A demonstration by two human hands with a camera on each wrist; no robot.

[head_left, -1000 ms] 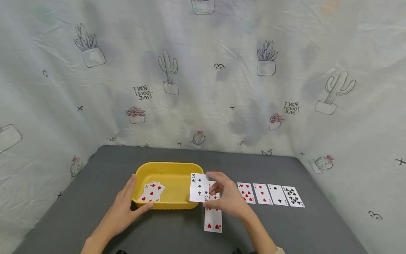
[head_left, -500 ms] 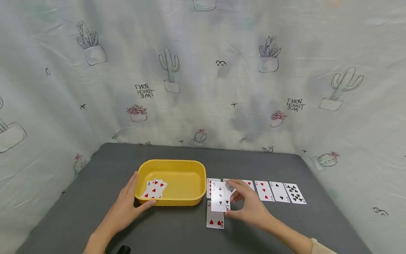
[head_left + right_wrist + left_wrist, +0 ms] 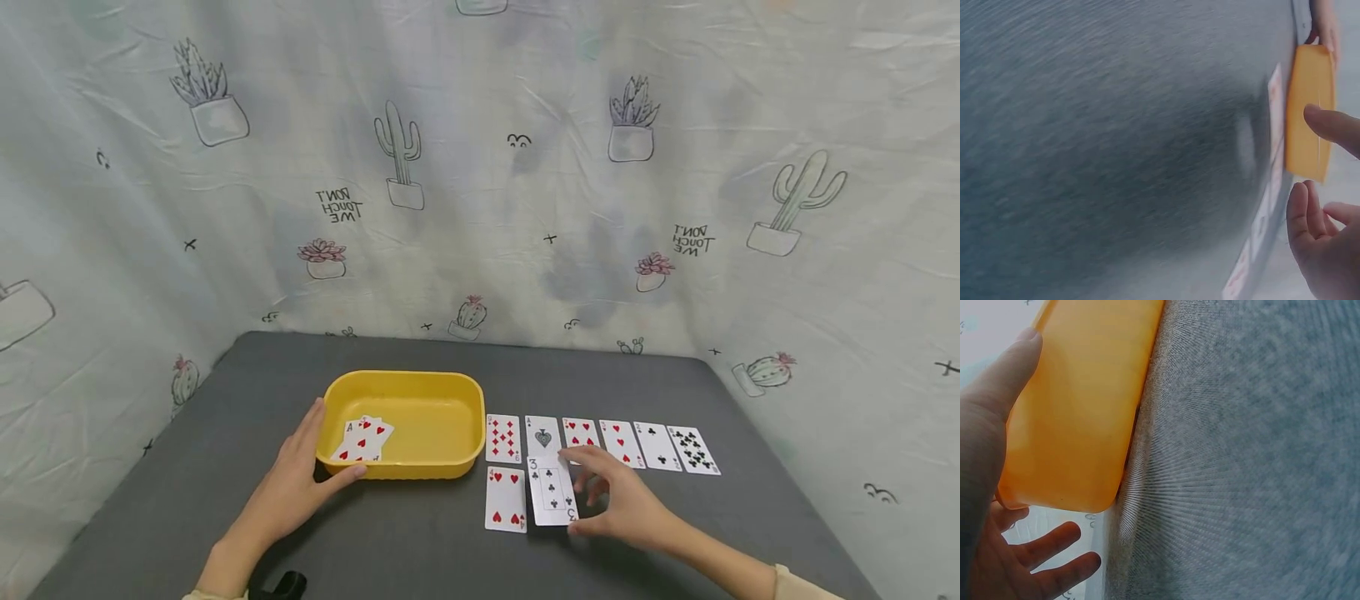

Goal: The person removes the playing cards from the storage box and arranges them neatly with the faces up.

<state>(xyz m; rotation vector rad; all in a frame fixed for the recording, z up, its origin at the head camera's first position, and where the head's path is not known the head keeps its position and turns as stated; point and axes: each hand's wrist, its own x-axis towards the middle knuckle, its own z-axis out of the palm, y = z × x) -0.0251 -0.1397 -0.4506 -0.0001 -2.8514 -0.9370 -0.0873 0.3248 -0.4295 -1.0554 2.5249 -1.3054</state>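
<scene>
My left hand [image 3: 288, 483] grips the left end of a yellow basin [image 3: 405, 472], thumb on the near rim and fingers along the end wall. In the left wrist view, two fingers stand off the basin. A few playing cards [image 3: 363, 442], an ace on show, lie in the basin's left part. With thumb and fingertips, my right hand [image 3: 622, 504] pinches the right edge of a three of clubs playing card [image 3: 551, 493]. This card is slightly tilted, just right of a four of hearts [image 3: 506, 500] and overlapping the bottom of the ace of spades [image 3: 542, 433].
A row of face-up cards runs right from the basin: nine of diamonds [image 3: 503, 440], the ace, a hearts card [image 3: 580, 432] partly behind my fingers, another hearts card [image 3: 621, 442], a two of clubs [image 3: 657, 446] and another clubs card [image 3: 693, 451]. A cactus-print curtain [image 3: 480, 208] backs the grey table [image 3: 405, 550].
My right hand has carried the three of clubs from beside the basin's right end rightward, past the four of hearts, and lower. My left hand stays on the basin.
</scene>
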